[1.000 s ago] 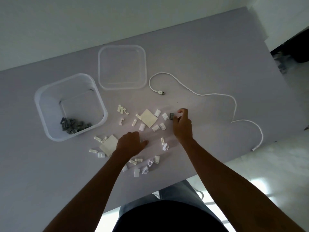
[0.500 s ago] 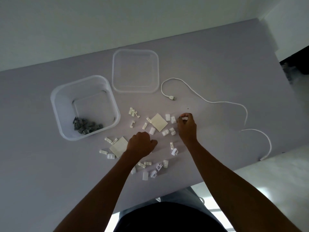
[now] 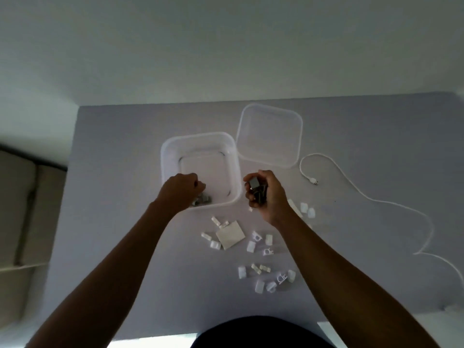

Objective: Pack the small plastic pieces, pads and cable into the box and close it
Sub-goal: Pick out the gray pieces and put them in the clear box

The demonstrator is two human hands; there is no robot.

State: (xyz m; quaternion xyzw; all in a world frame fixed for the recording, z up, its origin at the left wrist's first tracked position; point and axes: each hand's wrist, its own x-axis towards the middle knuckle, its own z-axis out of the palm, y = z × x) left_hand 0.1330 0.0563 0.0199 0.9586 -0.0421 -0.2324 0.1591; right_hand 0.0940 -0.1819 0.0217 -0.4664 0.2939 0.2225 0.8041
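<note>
A clear plastic box (image 3: 173, 146) stands open on the grey table, with several grey pieces (image 3: 204, 199) at its near edge. My left hand (image 3: 179, 190) is over the box's near left corner, fingers closed; whether it holds anything is hidden. My right hand (image 3: 266, 194) hovers just right of the box, shut on a few grey pieces (image 3: 255, 187). Several white plastic pieces (image 3: 261, 268) and a pale square pad (image 3: 230, 234) lie scattered near me. A second pad (image 3: 295, 208) peeks out beside my right wrist. The white cable (image 3: 371, 199) snakes along the right.
The clear lid (image 3: 270, 136) lies flat behind and right of the box. The table's (image 3: 113, 197) left edge runs close to the box; a beige sofa (image 3: 20, 209) stands beyond it. A pale wall rises behind the table.
Both hands have left the scattered pieces and moved to the box, the left one over its near corner, the right beside it holding grey pieces. My head turned left, shifting the scene right.
</note>
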